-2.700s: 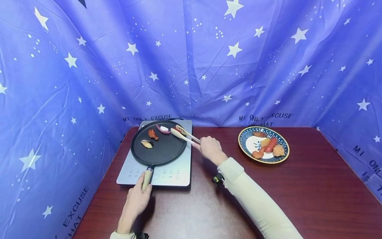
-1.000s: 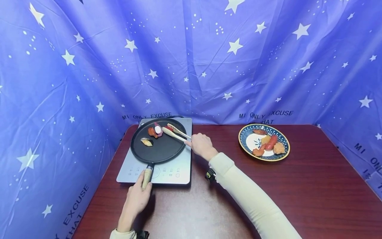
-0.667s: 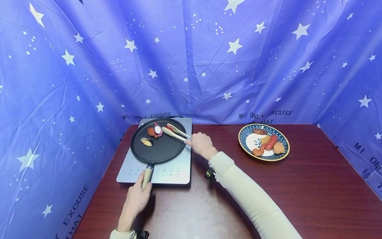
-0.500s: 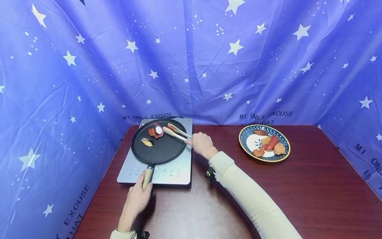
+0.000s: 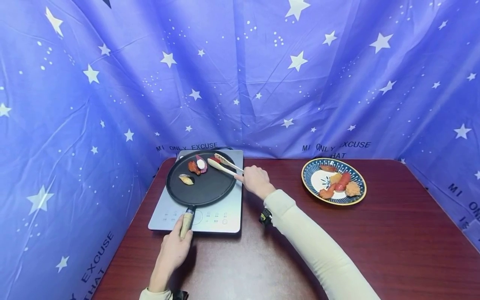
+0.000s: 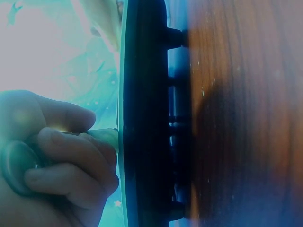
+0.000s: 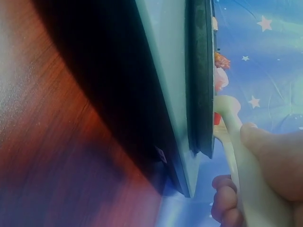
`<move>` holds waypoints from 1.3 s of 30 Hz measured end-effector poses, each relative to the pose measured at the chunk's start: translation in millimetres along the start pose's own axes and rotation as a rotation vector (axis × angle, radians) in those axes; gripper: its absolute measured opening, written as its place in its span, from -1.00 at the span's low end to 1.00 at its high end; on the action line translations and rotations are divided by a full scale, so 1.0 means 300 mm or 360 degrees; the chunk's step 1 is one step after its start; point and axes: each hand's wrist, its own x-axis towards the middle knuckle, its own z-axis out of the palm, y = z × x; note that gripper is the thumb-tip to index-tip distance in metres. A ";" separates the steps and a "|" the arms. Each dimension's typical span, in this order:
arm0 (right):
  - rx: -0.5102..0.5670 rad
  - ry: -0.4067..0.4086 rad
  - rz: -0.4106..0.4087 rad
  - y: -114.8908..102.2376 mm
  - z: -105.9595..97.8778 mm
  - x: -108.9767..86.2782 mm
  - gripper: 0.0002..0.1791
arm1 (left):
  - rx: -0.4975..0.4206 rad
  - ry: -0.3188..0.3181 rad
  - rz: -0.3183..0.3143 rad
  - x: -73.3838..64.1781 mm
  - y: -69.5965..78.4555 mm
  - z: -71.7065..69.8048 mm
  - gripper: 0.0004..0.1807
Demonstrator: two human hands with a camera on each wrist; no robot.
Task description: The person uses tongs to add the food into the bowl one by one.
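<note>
My left hand [image 5: 174, 250] grips the wooden-look handle [image 5: 186, 225] of a round black frying pan [image 5: 204, 193]; in the left wrist view the fingers [image 6: 71, 151] curl around it. My right hand [image 5: 256, 181] holds pale tongs [image 5: 225, 167] reaching over the pan's right side. A red food piece [image 5: 215, 159] shows between the tong arms, partly covered; in the right wrist view a bit of red [image 7: 217, 118] sits there too. Left of the tong tips lie a purple-and-white piece [image 5: 201, 163], a brown chicken drumstick [image 5: 193, 168] and a yellowish piece with a dark end [image 5: 186, 179].
The pan stands on a silver induction cooktop [image 5: 228, 227] at the left of the dark red table [image 5: 285, 266]. A blue-patterned plate [image 5: 313, 189] on the right bears several foods, including a red sausage-like piece [image 5: 343, 182]. Starry blue curtains [image 5: 240, 83] enclose the table.
Since the earliest frame, the tongs and right hand have moved left over the pan. The purple-and-white piece has turned and now lies beside the drumstick. In the last second the tongs barely move.
</note>
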 end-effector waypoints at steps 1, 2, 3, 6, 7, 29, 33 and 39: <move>-0.0003 0.0004 0.0001 0.003 -0.003 -0.003 -0.44 | -0.0001 0.0000 0.0002 0.000 0.001 0.001 -0.36; -0.0004 0.0012 -0.0001 0.005 -0.007 -0.007 -0.44 | -0.0001 0.0000 0.0003 0.000 0.001 0.001 -0.36; -0.0004 0.0020 0.0001 0.008 -0.012 -0.012 -0.44 | -0.0001 0.0001 0.0003 0.000 0.002 0.002 -0.36; -0.0005 0.0057 -0.0021 0.019 -0.035 -0.028 -0.44 | 0.0002 0.0002 0.0006 0.000 0.002 0.001 -0.36; -0.0003 0.0077 -0.0028 0.025 -0.042 -0.033 -0.43 | 0.0003 0.0003 0.0007 0.000 0.001 0.001 -0.36; -0.0018 0.0282 -0.0061 0.314 -0.195 -0.261 -0.50 | -0.0005 -0.0023 0.0027 0.003 -0.007 -0.003 -0.36; -0.0054 0.0294 -0.0043 0.380 -0.221 -0.290 -0.50 | -0.0011 -0.0004 0.0040 0.005 -0.012 -0.001 -0.36; -0.0097 0.0300 0.0005 0.489 -0.260 -0.335 -0.48 | -0.0002 -0.0004 0.0043 0.007 -0.012 -0.002 -0.35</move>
